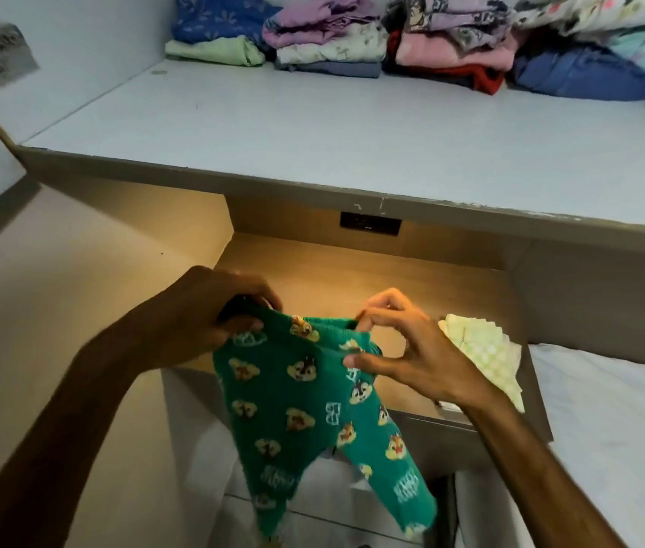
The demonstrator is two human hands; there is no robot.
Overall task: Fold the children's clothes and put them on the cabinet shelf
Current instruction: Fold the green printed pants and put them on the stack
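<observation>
Now both hands' fingers pinch green trousers (pixel 305 409) at the waistband; legs dangling.

Green trousers (pixel 313 409), centre of frame: soft knitted cloth, matt, printed with cartoon chipmunk faces. Shelf (pixel 313 140), upper half: smooth, pale, matt board, faint scuffs along its front edge. Folded clothes (pixel 392 45), along the top: soft cloth throughout, matt; some plain, some printed. Lower surface (pixel 352 278) under the shelf, centre: smooth, wood-look board with a low sheen under warm light. Pale checked cloth (pixel 487 357), right of centre: thin, matt fabric. White sheet (pixel 609 409), lower right: matt cloth, faintly creased.
</observation>
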